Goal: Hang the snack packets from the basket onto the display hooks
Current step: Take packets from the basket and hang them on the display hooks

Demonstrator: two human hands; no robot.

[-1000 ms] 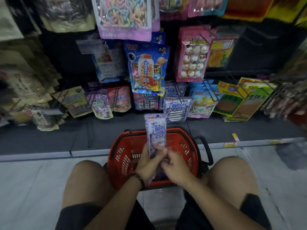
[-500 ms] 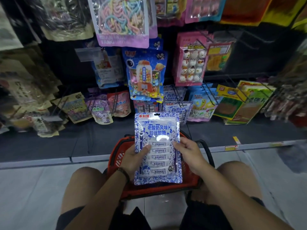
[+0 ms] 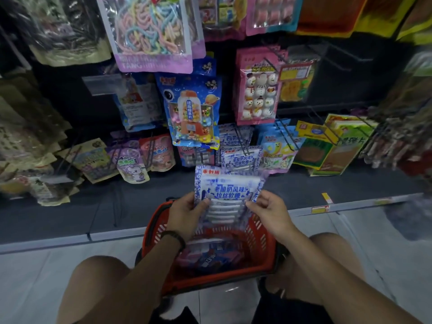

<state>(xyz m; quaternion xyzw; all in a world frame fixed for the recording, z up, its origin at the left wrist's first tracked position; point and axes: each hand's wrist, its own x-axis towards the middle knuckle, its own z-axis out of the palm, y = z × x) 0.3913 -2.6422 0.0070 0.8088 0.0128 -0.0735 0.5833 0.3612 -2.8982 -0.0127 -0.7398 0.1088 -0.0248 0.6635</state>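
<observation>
Packet [image 3: 228,195] has risen off the basket [image 3: 210,274] toward its matching hook row; left hand [image 3: 187,212] and right hand [image 3: 268,210] both pinch its sides. Hooking next.

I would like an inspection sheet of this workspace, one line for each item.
Surface: pale tiled floor, with a dark shelf base beyond it.
Job's things: blue-and-white packet held upright above the red basket; more packets lie inside the basket; matching packets hang on the hook behind.
Clutter: yellow price tags on the shelf edge.
Hands: left hand and right hand each grip one side edge of the packet.
Cables: nothing seen.
Surroundings: display wall full of hanging snack bags, among them pink snowman packets; bare hooks at the upper right.
</observation>
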